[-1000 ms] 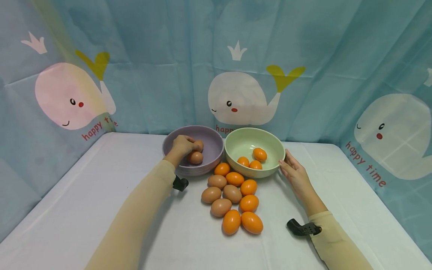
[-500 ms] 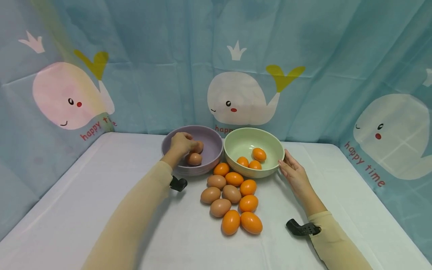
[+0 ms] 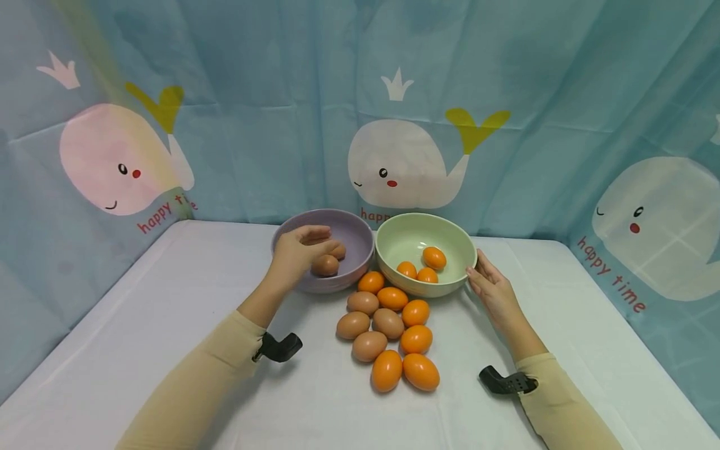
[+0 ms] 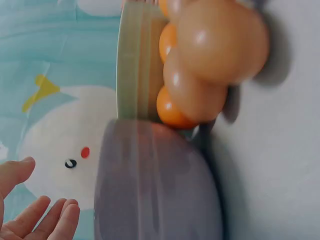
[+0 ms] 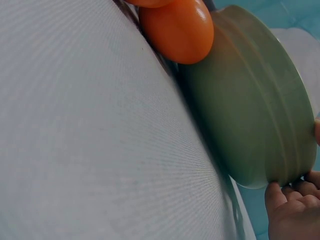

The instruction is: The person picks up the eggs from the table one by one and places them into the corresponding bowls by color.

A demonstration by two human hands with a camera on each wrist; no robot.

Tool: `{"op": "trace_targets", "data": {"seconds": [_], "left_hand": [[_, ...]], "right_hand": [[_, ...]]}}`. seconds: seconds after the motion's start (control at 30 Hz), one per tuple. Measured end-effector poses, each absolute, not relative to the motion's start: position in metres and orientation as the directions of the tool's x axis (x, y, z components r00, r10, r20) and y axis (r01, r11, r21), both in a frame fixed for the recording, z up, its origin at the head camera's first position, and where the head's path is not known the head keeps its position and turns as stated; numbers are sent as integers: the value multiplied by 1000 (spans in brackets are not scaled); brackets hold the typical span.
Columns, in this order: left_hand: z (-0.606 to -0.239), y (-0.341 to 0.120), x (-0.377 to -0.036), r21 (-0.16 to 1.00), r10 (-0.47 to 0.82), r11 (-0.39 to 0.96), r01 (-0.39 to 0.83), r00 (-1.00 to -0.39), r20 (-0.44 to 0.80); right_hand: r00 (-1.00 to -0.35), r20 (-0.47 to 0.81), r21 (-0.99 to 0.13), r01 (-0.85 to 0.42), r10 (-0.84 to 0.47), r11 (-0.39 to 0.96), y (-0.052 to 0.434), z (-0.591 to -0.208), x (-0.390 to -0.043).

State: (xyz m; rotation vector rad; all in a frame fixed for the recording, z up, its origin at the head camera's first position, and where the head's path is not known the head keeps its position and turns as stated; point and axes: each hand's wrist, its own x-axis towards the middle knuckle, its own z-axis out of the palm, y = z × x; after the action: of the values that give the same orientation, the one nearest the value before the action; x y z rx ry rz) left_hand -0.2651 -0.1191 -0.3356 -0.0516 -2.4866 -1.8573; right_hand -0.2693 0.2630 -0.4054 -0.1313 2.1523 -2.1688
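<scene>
My left hand (image 3: 298,255) hovers over the near-left rim of the purple bowl (image 3: 360,259), its thumb and fingers apart with nothing between them. Inside that bowl lie two brown eggs (image 3: 325,265), partly covered by the hand in the head view. In the left wrist view the fingers (image 4: 65,220) are spread above the purple bowl's rim. My right hand (image 3: 494,292) holds the right side of the green bowl (image 3: 388,244), thumb at the rim and the other fingers against the outer wall. Three orange eggs (image 3: 434,257) rest in the green bowl.
In front of the bowls, several brown eggs (image 3: 369,346) and several orange eggs (image 3: 420,372) lie close together on the white tablecloth (image 3: 315,400). A blue curtain (image 3: 270,137) with whale prints hangs behind the table. The two bowls stand side by side.
My left hand has let go of the brown egg in the purple bowl and drawn back toward the near-left, its fingers opening. The right hand stays on the green bowl.
</scene>
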Motion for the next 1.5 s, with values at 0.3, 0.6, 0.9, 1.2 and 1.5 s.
{"op": "trace_targets", "data": {"seconds": [0.3,0.6,0.9,1.2,1.5], "left_hand": [[-349,-118,-232,970,59,235,57,-997,45],[-364,-121,-213,971,72,232,55,-997,39],[-369,-118,-200,956,76,290,45,-997,24],[-385,-112,-195,963,144,269,17,-989,-23],[-393,-107,-196,951,164,309,10,-985,-43]], "right_hand": [[-992,11,-1000,-10,-124,-8,264,-407,-270],[-991,16,-1000,-15,-131,-12,264,-408,-271],[-992,17,-1000,-15,-127,-12,264,-409,-272],[-992,15,-1000,-16,-128,2,264,-410,-271],[-992,18,-1000,-16,-127,-16,264,-408,-270]]}}
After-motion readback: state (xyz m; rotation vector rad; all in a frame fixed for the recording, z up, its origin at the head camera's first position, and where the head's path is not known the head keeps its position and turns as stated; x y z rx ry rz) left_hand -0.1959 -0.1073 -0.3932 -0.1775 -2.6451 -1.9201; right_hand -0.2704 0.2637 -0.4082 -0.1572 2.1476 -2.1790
